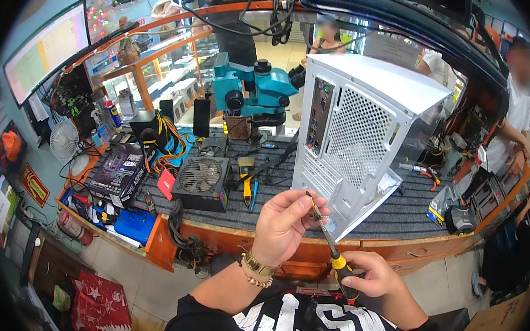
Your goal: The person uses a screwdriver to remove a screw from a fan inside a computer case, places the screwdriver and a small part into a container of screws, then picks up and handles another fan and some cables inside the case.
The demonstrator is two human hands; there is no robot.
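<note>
Right hand (373, 273) wrapped around the yellow-and-black handle of a screwdriver (332, 250), shaft angled up and left over the bench edge. Left hand (286, 224) at the tip, thumb and fingertips pinched on it; whether there's a screw in there, can't tell. White PC case (361, 127) stands just behind on the grey ribbed mat (393, 214), rear panel facing the camera. Black power supply (203, 181) with fan grille to the left, yellow-handled pliers (246, 182) beside it.
</note>
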